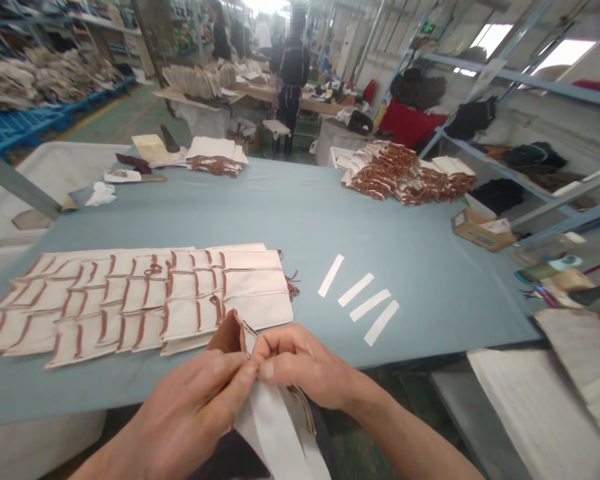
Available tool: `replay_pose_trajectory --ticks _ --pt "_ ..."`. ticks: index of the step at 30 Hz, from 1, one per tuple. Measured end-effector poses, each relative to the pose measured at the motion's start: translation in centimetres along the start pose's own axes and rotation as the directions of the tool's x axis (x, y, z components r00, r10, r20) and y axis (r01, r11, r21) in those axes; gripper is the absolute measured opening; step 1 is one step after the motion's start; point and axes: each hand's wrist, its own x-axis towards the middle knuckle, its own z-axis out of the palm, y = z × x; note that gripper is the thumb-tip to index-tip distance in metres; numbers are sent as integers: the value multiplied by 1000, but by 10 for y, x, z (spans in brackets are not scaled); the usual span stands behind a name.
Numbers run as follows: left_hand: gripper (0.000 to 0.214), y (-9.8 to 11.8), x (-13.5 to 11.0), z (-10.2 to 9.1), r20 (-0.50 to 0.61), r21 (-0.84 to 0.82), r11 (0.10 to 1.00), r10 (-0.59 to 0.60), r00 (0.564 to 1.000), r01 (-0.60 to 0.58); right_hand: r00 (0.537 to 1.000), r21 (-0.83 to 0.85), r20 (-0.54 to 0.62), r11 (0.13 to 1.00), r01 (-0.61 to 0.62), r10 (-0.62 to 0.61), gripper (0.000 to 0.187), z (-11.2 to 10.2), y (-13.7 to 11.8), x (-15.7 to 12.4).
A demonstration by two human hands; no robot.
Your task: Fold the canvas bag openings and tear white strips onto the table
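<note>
Both hands meet at the near edge of the blue-grey table (300, 220). My left hand (195, 407) and my right hand (300, 367) are closed in a pinch on a cream fabric piece with brown trim (233, 333). A white strip (275, 433) hangs down from where the fingertips touch. Just beyond the hands, rows of overlapping cream fabric pieces with brown trim (130, 297) lie flat on the table. Several loose white strips (360, 300) lie side by side to the right of them.
Stacks of the same trimmed pieces (410, 177) sit at the far right, and another stack (215, 157) at the far middle. A cardboard box (483, 229) and shelving (530, 173) stand to the right. A person (293, 73) stands far behind. White boards (545, 407) lie at the near right.
</note>
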Motion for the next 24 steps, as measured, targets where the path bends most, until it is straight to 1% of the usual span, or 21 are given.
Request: replay_pose_trajectory --ticks 2,3,4,5,6,7,8,9,10,11,12,15,16,17,19,21,24 --pt "55 1 2 1 37 32 981 189 981 -190 999 -46 -25 999 23 -25 14 2 -3 -2" --pt "56 3 2 0 36 38 974 224 974 -225 998 -91 -40 995 49 -52 12 3 -5 -3" --pt "52 6 2 0 19 30 980 194 981 -195 993 -155 -58 984 88 -98 10 4 -7 -5" --pt "42 9 1 -2 5 6 994 111 994 -111 984 -236 -78 962 140 -163 8 4 -8 -7" --pt "30 11 1 -4 4 -26 1000 -2 1000 2 964 -327 -93 922 205 -247 7 5 -8 -8" --pt "18 13 2 -6 16 -60 992 -107 994 108 934 -420 -94 864 278 -346 7 5 -8 -9" --pt "12 15 3 -9 47 -94 977 -188 981 192 891 -505 -79 789 350 -446 9 5 -7 -10" --pt "20 15 5 -12 94 -124 961 -235 968 245 847 -574 -50 709 409 -529 10 4 -5 -10" --pt "30 15 8 -15 139 -142 951 -257 957 276 808 -627 -16 636 450 -588 11 3 -3 -10" --pt "35 14 11 -18 186 -148 946 -260 947 289 779 -666 16 574 476 -627 12 2 -1 -9" --pt "37 14 16 -20 234 -143 945 -256 938 293 762 -693 45 529 489 -646 12 1 1 -8" --pt "40 15 32 -21 364 -126 947 -234 902 297 758 -738 96 464 489 -646 10 -1 4 -8" --pt "43 15 36 -20 392 -127 948 -221 893 291 758 -748 107 450 488 -644 10 -2 4 -8" --pt "45 16 39 -19 398 -123 953 -207 894 275 763 -759 115 439 481 -636 11 -2 3 -9" --pt "43 15 42 -15 351 -95 975 -154 924 199 784 -772 115 441 457 -610 11 -4 2 -12" --pt "36 11 40 -11 303 -50 994 -74 950 94 811 -771 96 472 427 -578 8 -6 2 -14" --pt "32 -1 35 -6 261 -49 998 37 965 -25 845 -733 95 537 417 -526 4 -8 1 -17"
